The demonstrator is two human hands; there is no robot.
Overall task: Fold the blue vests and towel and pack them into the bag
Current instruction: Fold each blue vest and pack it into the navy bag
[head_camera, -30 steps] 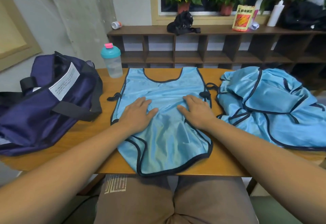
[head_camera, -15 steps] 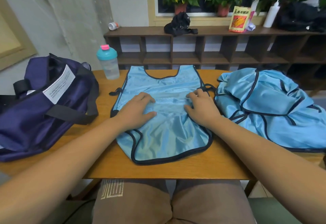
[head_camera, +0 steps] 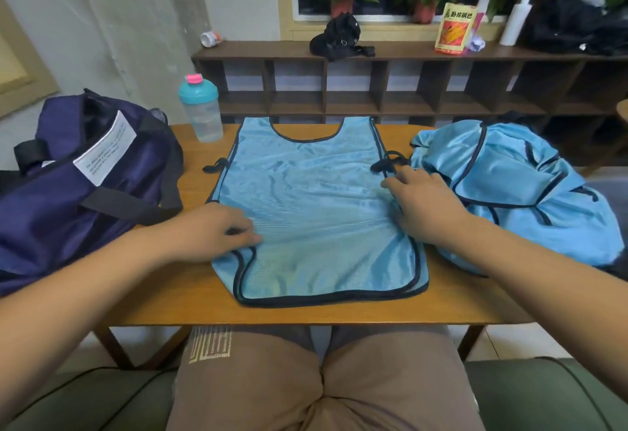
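Note:
A light blue vest (head_camera: pixel 316 206) with dark trim lies spread flat on the middle of the wooden table (head_camera: pixel 306 313), neck hole away from me. My left hand (head_camera: pixel 210 233) sits at its left edge, fingers curled and thumb pinching the fabric. My right hand (head_camera: pixel 424 206) rests on its right edge beside the black side tie, fingers bent onto the cloth. A heap of more blue vests (head_camera: pixel 509 186) lies at the right. The open navy bag (head_camera: pixel 68 192) stands at the left. I cannot pick out a towel.
A clear shaker bottle (head_camera: pixel 200 107) with a teal lid stands at the table's back left, between bag and vest. A low dark shelf (head_camera: pixel 407 90) runs behind the table. My knees are under the front edge.
Both hands slid apart from the vest's middle to its left and right edges. The vest lies smoother and further onto the table, its hem no longer hanging over the front edge.

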